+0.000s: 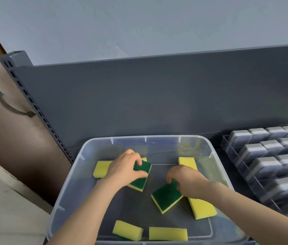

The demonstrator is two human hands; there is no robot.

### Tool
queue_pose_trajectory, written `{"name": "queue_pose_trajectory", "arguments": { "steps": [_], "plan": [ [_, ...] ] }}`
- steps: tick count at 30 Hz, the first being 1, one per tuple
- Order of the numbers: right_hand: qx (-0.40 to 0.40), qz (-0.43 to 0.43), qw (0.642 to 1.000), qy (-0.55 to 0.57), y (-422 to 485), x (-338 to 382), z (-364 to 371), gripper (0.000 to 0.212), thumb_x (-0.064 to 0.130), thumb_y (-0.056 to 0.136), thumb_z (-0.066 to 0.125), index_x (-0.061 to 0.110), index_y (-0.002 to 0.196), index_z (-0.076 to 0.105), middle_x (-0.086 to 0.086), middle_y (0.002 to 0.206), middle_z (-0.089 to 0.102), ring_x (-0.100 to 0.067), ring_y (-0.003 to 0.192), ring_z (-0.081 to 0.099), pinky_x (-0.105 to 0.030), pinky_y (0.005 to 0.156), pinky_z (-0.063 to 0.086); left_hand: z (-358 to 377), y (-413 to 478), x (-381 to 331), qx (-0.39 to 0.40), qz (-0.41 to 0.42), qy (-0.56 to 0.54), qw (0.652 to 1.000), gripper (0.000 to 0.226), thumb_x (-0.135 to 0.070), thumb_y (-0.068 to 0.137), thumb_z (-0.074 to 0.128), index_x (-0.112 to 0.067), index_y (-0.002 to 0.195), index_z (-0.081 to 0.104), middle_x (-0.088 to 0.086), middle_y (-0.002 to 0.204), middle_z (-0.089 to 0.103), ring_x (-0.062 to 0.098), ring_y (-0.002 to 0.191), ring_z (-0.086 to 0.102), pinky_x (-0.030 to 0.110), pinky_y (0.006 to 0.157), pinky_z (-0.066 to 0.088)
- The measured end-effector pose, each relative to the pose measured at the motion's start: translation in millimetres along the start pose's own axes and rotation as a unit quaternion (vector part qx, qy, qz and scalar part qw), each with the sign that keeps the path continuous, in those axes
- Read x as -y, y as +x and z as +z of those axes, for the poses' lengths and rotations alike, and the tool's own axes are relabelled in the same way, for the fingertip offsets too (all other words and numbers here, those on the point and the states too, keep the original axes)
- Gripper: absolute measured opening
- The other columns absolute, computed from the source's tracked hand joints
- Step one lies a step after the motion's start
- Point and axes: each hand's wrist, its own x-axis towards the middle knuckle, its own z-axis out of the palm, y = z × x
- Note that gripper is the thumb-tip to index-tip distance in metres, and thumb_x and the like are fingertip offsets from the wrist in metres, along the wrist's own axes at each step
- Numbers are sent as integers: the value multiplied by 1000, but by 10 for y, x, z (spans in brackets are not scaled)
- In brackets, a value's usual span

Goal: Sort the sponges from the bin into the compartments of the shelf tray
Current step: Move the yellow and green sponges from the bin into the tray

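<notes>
Green-topped sponge [142, 175] left of bin [157, 138] centre: grasped by left hand [124, 169]. Second green-topped sponge [166, 196] at bin centre: grasped by right hand [187, 181]. Shelf tray [228, 145] right of bin, holding grey sponges [265, 167].

A shop: slotted metal upright [31, 101], shelf tray [226, 144] stocked with grey sponges [263, 165].

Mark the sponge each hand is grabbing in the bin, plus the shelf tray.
left sponge [144, 167], head view, green face between finger and thumb.
right sponge [166, 195], head view, middle of green face.
shelf tray [226, 143], head view, left end wall.
</notes>
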Motion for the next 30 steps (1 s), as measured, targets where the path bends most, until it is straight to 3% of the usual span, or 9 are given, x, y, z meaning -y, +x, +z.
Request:
{"name": "queue_pose_trajectory", "arguments": {
  "steps": [3,5,7,10,13,16,21,25,30],
  "plan": [
    [-32,23,999,-9,47,37,-66,37,20,87,59,22,123,51,-1,125,54,-24,113,49,-35,93,47,56,44,-59,-39,22,-1,999,40,-33,86,65,-33,122,47,-15,132,43,10,118,46,26,80,43],
    [12,17,999,-42,36,50,-22,47,27,85,63,21,129,47,-3,126,53,-26,116,48,-38,94,47,121,39,-47,16,34,24,999,61,-22,88,65,-32,140,34,-14,145,34,12,133,34,31,98,41],
    [63,1,994,-90,2,51,50,52,30,83,66,19,130,45,-6,125,54,-28,116,48,-42,94,46,158,33,-24,74,23,48,996,73,-17,88,63,-33,147,24,-13,151,29,13,139,25,33,104,36],
    [77,-9,988,-133,-3,36,96,54,31,79,71,17,126,48,-8,121,53,-28,112,49,-41,90,46,183,46,-13,92,12,52,994,74,-16,85,66,-32,146,27,-9,146,36,15,135,31,33,98,40],
    [61,-4,989,-133,13,26,82,54,35,74,75,14,120,54,-8,117,51,-27,107,49,-38,85,47,174,53,-23,77,5,41,996,66,-21,80,72,-34,136,40,-10,128,43,14,118,42,28,76,44],
    [21,6,998,-61,30,4,61,49,35,75,73,17,116,53,-5,114,52,-25,105,49,-36,83,47,158,58,-16,72,1,23,997,58,-25,77,76,-35,126,48,-13,115,42,11,97,47,22,57,35],
    [-60,10,997,38,96,-35,25,37,16,74,63,25,108,55,1,110,60,-22,100,55,-31,80,49,108,61,-32,48,7,-3,999,44,-28,78,73,-36,114,48,-15,115,45,11,94,50,25,60,36],
    [-81,5,995,55,119,-105,-10,41,25,71,68,26,111,58,4,111,59,-19,103,55,-29,83,46,59,61,-64,4,10,-15,1000,34,-28,84,66,-35,110,45,-16,120,51,10,92,48,27,66,37],
    [-121,31,986,106,142,-144,-91,38,28,67,73,26,102,59,9,94,59,-12,82,51,-24,68,40,25,60,-122,-57,17,-6,998,33,-27,85,65,-34,110,44,-14,114,56,10,84,47,25,56,32]
  ]
}}
